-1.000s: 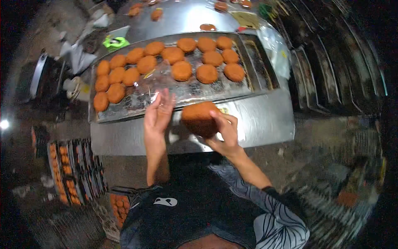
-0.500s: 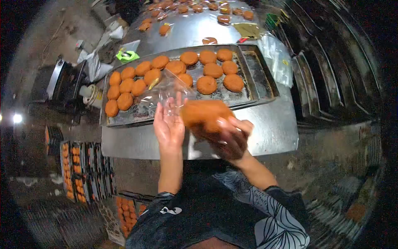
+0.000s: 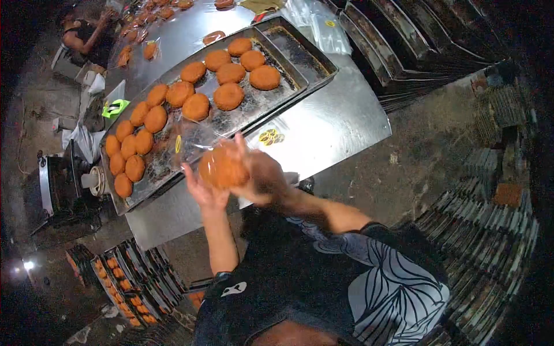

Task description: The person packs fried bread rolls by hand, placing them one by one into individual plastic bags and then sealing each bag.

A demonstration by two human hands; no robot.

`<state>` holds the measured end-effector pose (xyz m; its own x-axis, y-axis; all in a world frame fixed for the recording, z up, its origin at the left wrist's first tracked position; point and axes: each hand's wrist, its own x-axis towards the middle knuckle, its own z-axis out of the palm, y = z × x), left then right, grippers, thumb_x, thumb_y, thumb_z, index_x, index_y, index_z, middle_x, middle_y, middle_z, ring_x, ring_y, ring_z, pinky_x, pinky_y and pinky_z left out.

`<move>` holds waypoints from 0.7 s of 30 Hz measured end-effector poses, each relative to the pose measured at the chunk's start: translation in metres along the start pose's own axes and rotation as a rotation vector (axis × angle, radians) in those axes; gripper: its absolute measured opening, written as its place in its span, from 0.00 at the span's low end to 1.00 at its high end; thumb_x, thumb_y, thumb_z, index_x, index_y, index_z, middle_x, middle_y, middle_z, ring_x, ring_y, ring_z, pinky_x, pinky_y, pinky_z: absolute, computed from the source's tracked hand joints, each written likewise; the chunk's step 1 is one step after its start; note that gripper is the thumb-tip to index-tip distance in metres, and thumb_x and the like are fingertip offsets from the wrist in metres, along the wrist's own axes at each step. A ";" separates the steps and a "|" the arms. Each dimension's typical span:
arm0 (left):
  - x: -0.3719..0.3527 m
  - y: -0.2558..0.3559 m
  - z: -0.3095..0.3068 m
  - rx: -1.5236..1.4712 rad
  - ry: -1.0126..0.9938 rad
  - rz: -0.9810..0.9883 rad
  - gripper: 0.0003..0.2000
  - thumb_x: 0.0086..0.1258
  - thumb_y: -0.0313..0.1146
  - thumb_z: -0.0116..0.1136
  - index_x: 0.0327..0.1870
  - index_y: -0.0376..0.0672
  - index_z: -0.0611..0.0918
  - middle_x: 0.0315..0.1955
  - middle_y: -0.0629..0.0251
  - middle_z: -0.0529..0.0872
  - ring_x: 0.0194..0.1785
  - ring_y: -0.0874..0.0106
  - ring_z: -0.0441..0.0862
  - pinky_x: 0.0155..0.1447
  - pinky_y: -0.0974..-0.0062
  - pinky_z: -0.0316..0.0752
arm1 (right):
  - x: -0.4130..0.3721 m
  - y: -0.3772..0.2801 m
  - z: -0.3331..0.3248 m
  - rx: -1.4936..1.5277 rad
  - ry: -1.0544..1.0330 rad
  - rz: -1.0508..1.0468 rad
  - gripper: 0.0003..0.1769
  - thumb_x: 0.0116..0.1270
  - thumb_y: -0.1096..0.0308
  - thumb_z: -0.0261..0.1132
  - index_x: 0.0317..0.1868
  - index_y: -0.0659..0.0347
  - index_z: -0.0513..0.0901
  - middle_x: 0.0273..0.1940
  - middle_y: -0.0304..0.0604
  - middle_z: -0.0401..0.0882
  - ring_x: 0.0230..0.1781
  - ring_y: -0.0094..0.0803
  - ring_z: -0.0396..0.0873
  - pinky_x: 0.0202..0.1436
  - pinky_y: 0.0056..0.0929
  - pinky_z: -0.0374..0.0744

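Observation:
Several round brown cakes sit on a dark metal tray (image 3: pixel 254 109) on the steel table. In front of the tray my left hand (image 3: pixel 206 193) holds a clear plastic bag (image 3: pixel 199 135) from below, its fingers at the side of a stack of cakes (image 3: pixel 222 167). My right hand (image 3: pixel 262 176), blurred by motion, is closed on the right side of the same stack. The cakes are at least partly inside the bag. A yellow label (image 3: pixel 178 144) shows on the bag.
Yellow stickers (image 3: pixel 271 136) lie on the steel table (image 3: pixel 340 124). Bagged cakes (image 3: pixel 150 51) and clear bags (image 3: pixel 314 26) are farther back. A person (image 3: pixel 86 37) sits at upper left. Racks of trays (image 3: pixel 135 277) stand at lower left.
The view has turned, so the tray appears tilted and farther left. The cakes in my right hand have moved left to my left hand and into the bag. The yellow stickers have come into view.

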<state>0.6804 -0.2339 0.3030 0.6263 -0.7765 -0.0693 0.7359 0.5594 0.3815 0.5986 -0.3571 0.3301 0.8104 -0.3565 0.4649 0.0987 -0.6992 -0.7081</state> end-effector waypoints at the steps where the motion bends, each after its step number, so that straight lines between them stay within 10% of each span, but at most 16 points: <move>1: 0.008 -0.013 0.010 0.048 0.276 0.183 0.28 0.62 0.48 0.44 0.59 0.39 0.61 0.57 0.56 0.64 0.60 0.60 0.62 0.63 0.62 0.56 | -0.010 0.000 0.003 0.082 -0.034 -0.001 0.56 0.35 0.63 0.73 0.63 0.70 0.48 0.46 0.49 0.75 0.35 0.41 0.73 0.43 0.32 0.72; 4: 0.008 -0.040 0.012 0.201 0.448 0.404 0.28 0.61 0.48 0.45 0.59 0.40 0.61 0.56 0.56 0.66 0.59 0.60 0.63 0.63 0.59 0.58 | -0.001 -0.002 0.018 0.229 -0.039 0.077 0.55 0.39 0.65 0.72 0.63 0.69 0.47 0.48 0.53 0.73 0.43 0.45 0.73 0.48 0.34 0.70; 9: 0.001 -0.034 0.007 -0.053 0.371 0.184 0.21 0.59 0.36 0.52 0.52 0.39 0.68 0.49 0.58 0.72 0.51 0.64 0.71 0.56 0.64 0.68 | -0.015 0.039 0.032 0.283 0.040 0.013 0.43 0.47 0.64 0.68 0.61 0.67 0.54 0.46 0.53 0.72 0.45 0.35 0.72 0.39 0.32 0.72; 10: -0.005 -0.053 -0.020 0.516 0.350 0.226 0.17 0.61 0.34 0.51 0.50 0.39 0.70 0.45 0.60 0.74 0.48 0.67 0.73 0.52 0.67 0.70 | -0.022 0.048 0.025 0.174 0.063 0.100 0.37 0.49 0.63 0.66 0.58 0.66 0.61 0.42 0.51 0.75 0.42 0.32 0.73 0.35 0.31 0.73; 12: -0.009 -0.088 -0.035 0.906 0.398 0.046 0.13 0.61 0.29 0.52 0.48 0.40 0.73 0.39 0.63 0.77 0.42 0.72 0.75 0.48 0.75 0.71 | 0.002 0.083 -0.003 0.599 -0.337 0.189 0.20 0.55 0.62 0.60 0.47 0.63 0.75 0.31 0.48 0.77 0.32 0.32 0.75 0.28 0.28 0.71; 14: -0.006 -0.110 -0.039 0.943 0.226 -0.135 0.14 0.60 0.28 0.55 0.46 0.38 0.74 0.35 0.66 0.78 0.40 0.77 0.74 0.46 0.81 0.70 | 0.056 0.097 -0.027 0.196 -0.168 0.193 0.13 0.58 0.61 0.57 0.38 0.61 0.80 0.23 0.47 0.76 0.25 0.33 0.75 0.26 0.27 0.70; 16: 0.018 -0.139 -0.081 1.777 -0.073 0.251 0.20 0.50 0.39 0.64 0.42 0.37 0.76 0.34 0.59 0.77 0.37 0.64 0.75 0.41 0.71 0.72 | 0.119 0.074 -0.047 0.016 -0.055 0.167 0.16 0.58 0.63 0.57 0.45 0.60 0.77 0.33 0.53 0.77 0.36 0.37 0.76 0.39 0.30 0.72; 18: 0.035 -0.150 -0.113 1.991 -0.394 0.531 0.19 0.48 0.42 0.63 0.37 0.38 0.77 0.33 0.56 0.77 0.36 0.59 0.74 0.40 0.66 0.70 | 0.138 0.084 -0.029 -0.024 0.077 -0.135 0.18 0.58 0.63 0.58 0.48 0.60 0.74 0.40 0.54 0.75 0.43 0.39 0.73 0.46 0.32 0.69; 19: 0.038 -0.142 -0.099 1.858 -0.334 0.281 0.13 0.52 0.39 0.60 0.30 0.38 0.78 0.30 0.56 0.78 0.35 0.61 0.74 0.38 0.66 0.70 | 0.139 0.089 -0.021 -0.051 0.215 -0.411 0.21 0.57 0.62 0.58 0.51 0.60 0.72 0.46 0.55 0.73 0.49 0.40 0.71 0.53 0.34 0.67; 21: 0.062 -0.134 -0.125 1.911 -0.210 -0.021 0.08 0.56 0.33 0.55 0.28 0.36 0.80 0.28 0.56 0.79 0.34 0.62 0.76 0.40 0.69 0.70 | 0.065 0.099 -0.033 0.199 -0.132 -0.212 0.25 0.55 0.60 0.61 0.52 0.63 0.70 0.51 0.58 0.68 0.54 0.45 0.67 0.57 0.35 0.64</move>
<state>0.6528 -0.3211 0.1320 0.4782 -0.8770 -0.0467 -0.5679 -0.3493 0.7453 0.6423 -0.4697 0.3081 0.8265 -0.1228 0.5494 0.3739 -0.6098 -0.6988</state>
